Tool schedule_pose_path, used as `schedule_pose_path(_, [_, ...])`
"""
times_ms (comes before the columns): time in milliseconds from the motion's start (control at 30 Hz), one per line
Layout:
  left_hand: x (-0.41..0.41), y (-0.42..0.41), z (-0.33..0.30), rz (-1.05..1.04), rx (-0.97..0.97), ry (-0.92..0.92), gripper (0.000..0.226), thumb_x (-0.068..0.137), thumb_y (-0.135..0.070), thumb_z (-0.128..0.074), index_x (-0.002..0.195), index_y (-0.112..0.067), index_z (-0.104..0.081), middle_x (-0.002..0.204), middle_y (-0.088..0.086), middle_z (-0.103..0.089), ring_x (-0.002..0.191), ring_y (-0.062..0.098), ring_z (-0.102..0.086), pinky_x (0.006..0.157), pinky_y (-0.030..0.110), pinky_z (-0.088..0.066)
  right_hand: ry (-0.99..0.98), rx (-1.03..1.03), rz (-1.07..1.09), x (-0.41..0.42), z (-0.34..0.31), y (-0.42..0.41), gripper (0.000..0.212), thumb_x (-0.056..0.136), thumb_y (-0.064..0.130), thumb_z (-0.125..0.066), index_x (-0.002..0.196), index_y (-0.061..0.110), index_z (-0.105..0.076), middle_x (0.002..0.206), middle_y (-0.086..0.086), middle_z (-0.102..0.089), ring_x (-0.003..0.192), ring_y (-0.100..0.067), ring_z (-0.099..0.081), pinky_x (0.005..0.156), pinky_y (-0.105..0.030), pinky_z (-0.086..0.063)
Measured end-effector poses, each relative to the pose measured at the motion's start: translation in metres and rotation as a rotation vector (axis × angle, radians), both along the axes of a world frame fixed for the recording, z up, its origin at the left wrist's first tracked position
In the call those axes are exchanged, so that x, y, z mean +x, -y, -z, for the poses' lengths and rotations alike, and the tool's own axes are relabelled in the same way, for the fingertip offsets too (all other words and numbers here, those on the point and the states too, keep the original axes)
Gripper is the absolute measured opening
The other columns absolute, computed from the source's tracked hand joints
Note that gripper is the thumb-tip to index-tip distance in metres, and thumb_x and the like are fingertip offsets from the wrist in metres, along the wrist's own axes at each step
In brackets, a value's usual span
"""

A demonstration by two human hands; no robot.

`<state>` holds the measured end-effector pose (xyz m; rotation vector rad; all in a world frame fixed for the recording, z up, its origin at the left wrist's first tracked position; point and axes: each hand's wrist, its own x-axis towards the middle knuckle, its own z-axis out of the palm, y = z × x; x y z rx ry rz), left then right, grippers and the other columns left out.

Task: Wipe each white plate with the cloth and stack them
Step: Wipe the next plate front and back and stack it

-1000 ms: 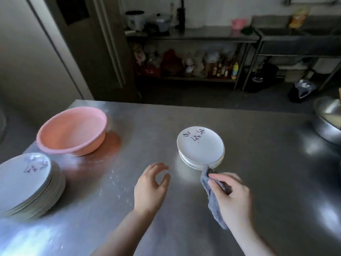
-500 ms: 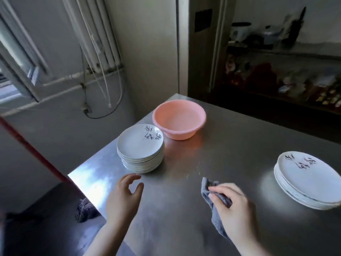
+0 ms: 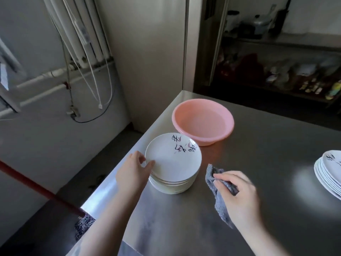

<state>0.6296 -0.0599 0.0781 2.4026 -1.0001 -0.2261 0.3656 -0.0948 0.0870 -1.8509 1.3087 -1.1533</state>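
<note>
A tall stack of white plates [image 3: 173,163] with dark painted marks stands near the left edge of the steel table [image 3: 267,159]. My left hand [image 3: 132,172] is at the stack's left side and pinches the rim of the top plate, thumb on its upper face. To the right of the stack, my right hand [image 3: 239,196] grips a crumpled grey cloth [image 3: 220,206] just above the table. A second, lower stack of white plates [image 3: 330,174] sits at the right border, partly cut off.
A pink plastic basin [image 3: 203,121] stands just behind the tall stack. The table's left edge drops to the floor, where a red-handled mop [image 3: 36,187] leans. Pipes and cables run along the left wall. Dark shelving with bottles fills the back right.
The view swung left from the right-hand stack to the tall stack. My left hand reached forward and took hold of the top plate's rim. My right hand kept the cloth.
</note>
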Motion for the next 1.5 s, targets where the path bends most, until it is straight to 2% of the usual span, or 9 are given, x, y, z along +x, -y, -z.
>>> schedule_pose_path(133, [0.009, 0.003, 0.003, -0.009, -0.002, -0.061, 0.028, 0.079, -0.049, -0.067, 0.078, -0.026, -0.050, 0.079, -0.009, -0.056, 0.068, 0.008, -0.054, 0.056, 0.027, -0.040, -0.015, 0.008, 0.039, 0.007, 0.000, -0.006, 0.029, 0.074, 0.000, -0.076, 0.075, 0.028, -0.074, 0.087, 0.017, -0.065, 0.086, 0.000, -0.062, 0.071, -0.007, -0.043])
schedule_pose_path(433, [0.012, 0.007, 0.000, -0.030, -0.049, -0.346, 0.023, 0.082, -0.037, -0.069, 0.076, -0.017, -0.058, 0.070, -0.002, -0.062, 0.068, 0.021, -0.059, 0.056, 0.030, -0.041, -0.014, 0.006, 0.077, 0.014, -0.001, -0.004, 0.031, 0.075, -0.001, -0.076, 0.075, 0.029, -0.073, 0.089, 0.016, -0.065, 0.087, -0.001, -0.062, 0.071, -0.006, -0.042])
schedule_pose_path(533, [0.009, 0.007, -0.006, -0.045, -0.146, -0.374, 0.021, 0.082, -0.032, -0.070, 0.075, -0.017, -0.058, 0.068, -0.002, -0.064, 0.069, 0.020, -0.062, 0.057, 0.033, -0.047, 0.001, 0.003, 0.084, 0.014, -0.001, -0.004, 0.034, 0.074, -0.004, -0.076, 0.075, 0.030, -0.073, 0.088, 0.013, -0.066, 0.087, 0.000, -0.062, 0.073, -0.004, -0.041])
schedule_pose_path(667, [0.005, 0.010, -0.016, -0.107, -0.359, -0.599, 0.011, 0.078, -0.012, -0.070, 0.083, -0.010, -0.060, 0.062, 0.002, -0.069, 0.057, 0.018, -0.068, 0.066, 0.044, -0.061, -0.002, 0.002, 0.109, 0.008, 0.000, -0.002, 0.038, 0.075, -0.001, -0.076, 0.074, 0.036, -0.071, 0.089, 0.016, -0.065, 0.088, 0.000, -0.062, 0.072, -0.005, -0.041])
schedule_pose_path(767, [0.004, 0.011, -0.015, -0.156, -0.448, -0.732, 0.022, 0.078, -0.005, -0.071, 0.098, -0.012, -0.066, 0.062, 0.003, -0.071, 0.051, 0.014, -0.066, 0.065, 0.038, -0.061, 0.003, 0.015, 0.121, 0.003, 0.002, -0.004, 0.038, 0.075, 0.001, -0.076, 0.074, 0.038, -0.070, 0.092, 0.019, -0.064, 0.088, 0.001, -0.062, 0.071, -0.003, -0.041])
schedule_pose_path(933, [-0.015, 0.016, -0.020, -0.156, -0.578, -0.843, 0.020, 0.078, 0.003, -0.072, 0.095, -0.009, -0.071, 0.057, 0.002, -0.069, 0.047, 0.015, -0.066, 0.050, 0.023, -0.055, 0.035, 0.005, 0.197, -0.021, 0.003, -0.003, 0.039, 0.076, 0.001, -0.076, 0.074, 0.039, -0.068, 0.090, 0.017, -0.065, 0.086, -0.003, -0.063, 0.073, -0.007, -0.044])
schedule_pose_path(1167, [-0.111, 0.027, -0.039, 0.059, -0.576, -0.952, 0.022, 0.080, 0.001, -0.071, 0.091, -0.019, -0.073, 0.063, 0.003, -0.071, 0.049, 0.014, -0.065, 0.049, 0.026, -0.056, 0.068, -0.042, 0.382, -0.117, -0.014, -0.010, 0.031, 0.078, 0.001, -0.073, 0.080, 0.032, -0.070, 0.091, 0.012, -0.066, 0.085, -0.004, -0.063, 0.073, -0.009, -0.045])
schedule_pose_path(1367, [-0.252, 0.017, 0.005, 0.127, -0.438, -1.012, 0.028, 0.079, 0.003, -0.071, 0.083, -0.024, -0.076, 0.066, 0.001, -0.071, 0.052, 0.013, -0.064, 0.049, 0.022, -0.052, 0.025, -0.036, 0.542, -0.250, -0.005, -0.026, 0.019, 0.079, 0.000, -0.072, 0.085, 0.018, -0.073, 0.090, 0.003, -0.067, 0.085, -0.016, -0.065, 0.079, -0.033, -0.051])
schedule_pose_path(1500, [-0.340, -0.004, 0.051, 0.046, -0.305, -1.096, 0.022, 0.079, 0.005, -0.070, 0.091, -0.013, -0.074, 0.063, 0.005, -0.071, 0.050, 0.015, -0.064, 0.048, 0.024, -0.053, -0.021, 0.051, 0.510, -0.319, 0.016, -0.039, 0.016, 0.080, 0.002, -0.073, 0.084, 0.017, -0.074, 0.090, 0.005, -0.066, 0.084, -0.012, -0.065, 0.077, -0.022, -0.050])
